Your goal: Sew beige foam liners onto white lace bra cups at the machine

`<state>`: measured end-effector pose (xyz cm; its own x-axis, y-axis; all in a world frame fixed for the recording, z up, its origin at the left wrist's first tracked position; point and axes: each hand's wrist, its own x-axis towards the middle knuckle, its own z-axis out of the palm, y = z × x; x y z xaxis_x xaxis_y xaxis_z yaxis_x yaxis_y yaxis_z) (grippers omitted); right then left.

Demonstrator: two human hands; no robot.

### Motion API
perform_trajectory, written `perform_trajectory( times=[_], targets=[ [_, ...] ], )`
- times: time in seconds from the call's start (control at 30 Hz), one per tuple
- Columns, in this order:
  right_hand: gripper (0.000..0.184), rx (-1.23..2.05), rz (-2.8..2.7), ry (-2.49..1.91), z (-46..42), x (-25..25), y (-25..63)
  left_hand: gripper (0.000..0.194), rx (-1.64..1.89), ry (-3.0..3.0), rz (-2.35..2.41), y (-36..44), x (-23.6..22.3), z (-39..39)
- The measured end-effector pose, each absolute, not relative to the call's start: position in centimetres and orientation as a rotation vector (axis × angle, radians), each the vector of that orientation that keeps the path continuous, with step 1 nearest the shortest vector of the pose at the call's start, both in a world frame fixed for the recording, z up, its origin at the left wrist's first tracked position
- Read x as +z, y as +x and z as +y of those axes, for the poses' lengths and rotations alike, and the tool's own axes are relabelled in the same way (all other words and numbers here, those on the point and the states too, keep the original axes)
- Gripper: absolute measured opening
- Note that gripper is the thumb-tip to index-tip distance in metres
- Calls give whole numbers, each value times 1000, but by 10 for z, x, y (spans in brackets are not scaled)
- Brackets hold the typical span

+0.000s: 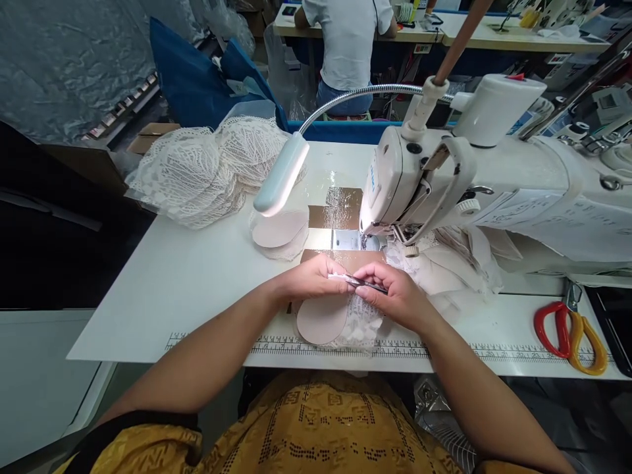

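At the frame's lower centre lies a smooth, pale pink, rounded fabric piece (322, 321) with white lace (364, 321); the left hand (316, 276) pinches its upper edge, the right hand (390, 291) grips a slim dark tool (371, 285)

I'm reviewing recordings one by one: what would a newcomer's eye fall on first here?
Probably the bulky white sewing machine on the right, with a pale lamp to its left. Next might be the red-and-yellow scissors at the right end of the table. Then the front middle, where the left hand pinches a lacy piece and the right hand holds a small dark tool.
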<state>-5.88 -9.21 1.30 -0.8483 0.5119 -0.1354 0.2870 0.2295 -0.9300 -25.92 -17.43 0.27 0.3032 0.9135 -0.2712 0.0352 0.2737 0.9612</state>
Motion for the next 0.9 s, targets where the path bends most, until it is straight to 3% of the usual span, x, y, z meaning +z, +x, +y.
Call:
perform_trajectory(
  times=[0.17,0.33,0.5,0.6,0.73,0.8,0.9],
  targets=[
    [17,1598,-2284,-795,-94,11,-61,49,762,1133,1068,-259,6,-174],
    [15,1682,-2284,-789,-94,10,-61,49,735,1167,1061,-256,7,-174],
    [12,1559,-2299,-863,-95,7,-63,41,740,1238,1156,-252,5,-174],
    [24,1656,-2139,-924,-94,2,-63,35,760,1244,1138,-253,7,-174],
    [53,1702,-2197,-923,-94,1,-63,44,734,1192,1206,-260,9,-173],
    [47,1659,-2303,-919,-96,2,-63,52,747,1085,1279,-265,11,-174],
    [21,1574,-2416,-884,-97,3,-63,59,754,946,1335,-271,19,-177]
  ],
)
